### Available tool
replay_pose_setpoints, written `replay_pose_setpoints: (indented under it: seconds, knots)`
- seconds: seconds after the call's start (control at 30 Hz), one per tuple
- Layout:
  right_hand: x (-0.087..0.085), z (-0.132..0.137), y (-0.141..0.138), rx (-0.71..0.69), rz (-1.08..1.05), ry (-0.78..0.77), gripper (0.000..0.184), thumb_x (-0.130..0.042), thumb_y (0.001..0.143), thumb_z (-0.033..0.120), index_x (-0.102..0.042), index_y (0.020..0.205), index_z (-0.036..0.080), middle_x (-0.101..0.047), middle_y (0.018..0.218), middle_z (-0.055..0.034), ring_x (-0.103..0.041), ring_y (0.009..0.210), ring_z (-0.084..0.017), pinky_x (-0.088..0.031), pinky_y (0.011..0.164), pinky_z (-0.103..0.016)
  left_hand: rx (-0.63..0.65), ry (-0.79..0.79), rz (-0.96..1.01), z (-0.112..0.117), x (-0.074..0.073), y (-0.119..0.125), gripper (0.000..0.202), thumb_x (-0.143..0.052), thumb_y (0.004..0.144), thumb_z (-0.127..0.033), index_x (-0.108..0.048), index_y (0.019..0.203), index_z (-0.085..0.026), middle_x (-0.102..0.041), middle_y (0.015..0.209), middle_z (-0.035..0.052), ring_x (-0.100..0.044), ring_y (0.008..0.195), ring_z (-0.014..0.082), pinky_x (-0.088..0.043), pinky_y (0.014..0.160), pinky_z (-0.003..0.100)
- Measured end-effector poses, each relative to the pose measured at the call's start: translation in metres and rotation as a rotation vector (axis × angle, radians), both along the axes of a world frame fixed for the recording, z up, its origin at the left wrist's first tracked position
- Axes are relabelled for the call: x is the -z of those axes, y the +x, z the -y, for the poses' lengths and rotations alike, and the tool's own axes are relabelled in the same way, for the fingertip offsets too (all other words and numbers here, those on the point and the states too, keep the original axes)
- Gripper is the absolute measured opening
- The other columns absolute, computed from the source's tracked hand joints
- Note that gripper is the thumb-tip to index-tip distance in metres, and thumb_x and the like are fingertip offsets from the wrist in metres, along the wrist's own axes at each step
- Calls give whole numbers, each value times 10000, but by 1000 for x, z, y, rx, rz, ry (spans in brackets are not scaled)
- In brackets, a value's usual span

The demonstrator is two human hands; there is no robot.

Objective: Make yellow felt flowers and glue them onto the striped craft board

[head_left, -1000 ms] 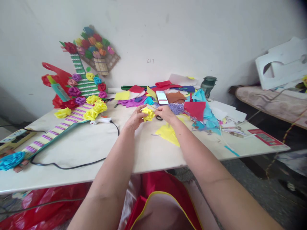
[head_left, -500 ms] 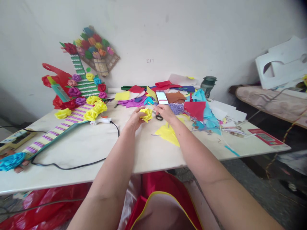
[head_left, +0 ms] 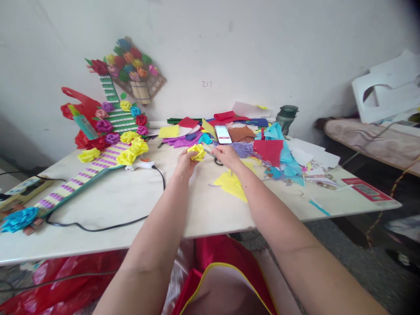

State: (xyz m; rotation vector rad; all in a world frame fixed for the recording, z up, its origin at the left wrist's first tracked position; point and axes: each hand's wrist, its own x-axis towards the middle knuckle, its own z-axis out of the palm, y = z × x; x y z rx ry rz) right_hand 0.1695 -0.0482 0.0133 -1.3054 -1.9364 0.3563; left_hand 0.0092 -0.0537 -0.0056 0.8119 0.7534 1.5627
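A: How far along does the work look?

B: Partly done, I'd judge. Several yellow roses (head_left: 133,148) already lie by the striped board (head_left: 82,175) at the table's (head_left: 108,201) left, and one more rose (head_left: 197,152) is in the left hand (head_left: 184,162). A yellow sheet (head_left: 231,183) lies uncut just below the right hand (head_left: 226,155), and a heap of coloured scraps (head_left: 262,148) sits behind, so plenty of material seems left.

A: How is the rose held?

B: The left hand's fingers are closed on it from below, lifting it just off the table near the middle. It sticks out above the fingertips.

A: And the right hand?

B: Just beside the rose, to its right, fingers curled over the scissors (head_left: 217,160); the blades point toward the rose. Whether it grips them firmly, I cannot tell.

A: Anything else near?

B: A glue gun (head_left: 141,166) left of the left hand, its cord (head_left: 98,227) trailing across the table, and a phone (head_left: 224,134) just behind.
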Motion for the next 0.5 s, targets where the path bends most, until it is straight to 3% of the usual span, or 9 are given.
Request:
replay_pose_setpoints:
  seconds: [0.5]
  knots:
    - [0,1,0,-20,90,1,299,-454,770,405,-653,740,184,-579,582,3,-454,582,-113,-262,526,-216,-60,29,18,-3,2,1,273,-614,524,-112,-504,768,-164,-606,724,18,-604,768,171,-470,699,293]
